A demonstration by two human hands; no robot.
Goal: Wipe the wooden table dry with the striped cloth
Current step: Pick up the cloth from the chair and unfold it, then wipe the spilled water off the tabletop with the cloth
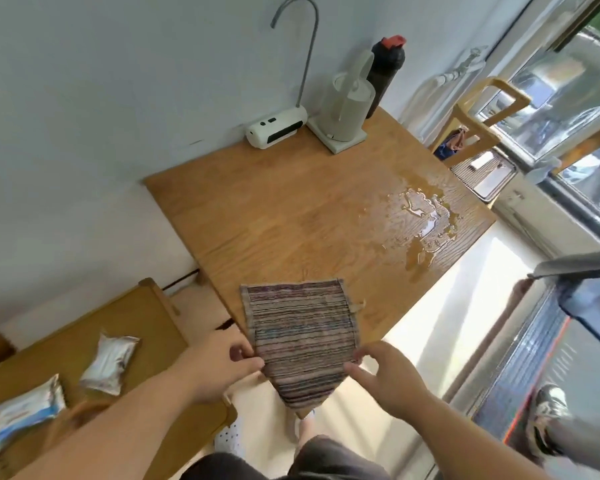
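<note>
The striped cloth (300, 336) lies flat on the near corner of the wooden table (274, 209), its near corner hanging over the edge. My left hand (222, 362) pinches the cloth's left near edge. My right hand (385, 372) pinches its right near edge with thumb and fingers. A puddle of water (423, 220) spreads over the table's right side, well beyond the cloth.
At the table's far edge stand a white water dispenser (276, 128), a pale kettle (347, 109) and a black bottle (385, 71). A wooden chair (478, 123) is at the right. A low wooden surface (94, 341) at left holds wipe packets (110, 362).
</note>
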